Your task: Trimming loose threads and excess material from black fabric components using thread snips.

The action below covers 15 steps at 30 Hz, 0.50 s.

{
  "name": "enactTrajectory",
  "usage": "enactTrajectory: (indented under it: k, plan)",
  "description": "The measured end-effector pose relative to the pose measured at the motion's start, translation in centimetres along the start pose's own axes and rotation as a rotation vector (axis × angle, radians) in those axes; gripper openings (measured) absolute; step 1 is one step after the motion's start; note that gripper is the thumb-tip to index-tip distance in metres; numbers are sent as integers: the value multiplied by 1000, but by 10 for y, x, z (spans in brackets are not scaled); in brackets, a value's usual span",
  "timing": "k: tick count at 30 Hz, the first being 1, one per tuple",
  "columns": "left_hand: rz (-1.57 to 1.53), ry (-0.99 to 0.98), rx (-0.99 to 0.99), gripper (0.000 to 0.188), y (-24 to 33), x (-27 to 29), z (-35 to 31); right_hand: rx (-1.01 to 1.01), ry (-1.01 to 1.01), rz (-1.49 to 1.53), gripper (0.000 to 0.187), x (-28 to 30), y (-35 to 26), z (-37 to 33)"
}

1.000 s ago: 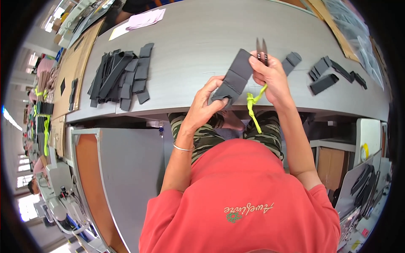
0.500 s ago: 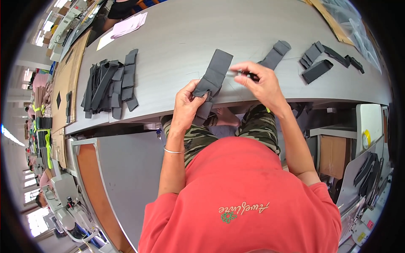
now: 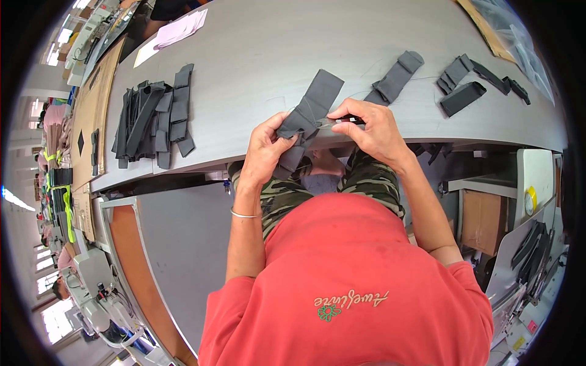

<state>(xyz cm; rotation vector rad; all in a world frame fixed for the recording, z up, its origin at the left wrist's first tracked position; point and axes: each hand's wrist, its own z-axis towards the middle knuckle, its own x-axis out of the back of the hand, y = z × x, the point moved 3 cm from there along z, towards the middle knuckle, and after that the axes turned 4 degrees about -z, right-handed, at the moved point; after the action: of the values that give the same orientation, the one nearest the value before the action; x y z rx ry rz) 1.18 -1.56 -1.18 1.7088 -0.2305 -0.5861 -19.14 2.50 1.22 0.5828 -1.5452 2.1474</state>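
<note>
A dark grey folded fabric strip is pinched in my left hand, above the table's front edge. Its upper end points away from me and its lower end hangs over my lap. Thin loose threads trail from its side. My right hand is closed around small thread snips with dark handles. Their metal tip meets the strip's right edge near the threads; whether the blades are apart is too small to tell. Just beyond my right hand lies another grey strip.
On the grey table, a pile of grey strips lies at the left and several more pieces at the right. Pink papers sit at the far left. Cardboard borders the left end. Below right stands a box.
My right hand has moved slightly left and down, bringing the snips' tip to the strip's edge. The strip stays in my left hand. The whole view has shifted a little.
</note>
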Motion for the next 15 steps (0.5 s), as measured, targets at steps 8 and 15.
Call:
enactTrajectory:
  k: [8, 15]
  plan:
    - [-12, -13, 5, 32, -2, 3, 0, -16, 13, -16, 15, -3, 0, -2]
    - [-29, -53, 38, 29, -5, 6, -3, 96, 102, -127, 11, -9, -1, -6]
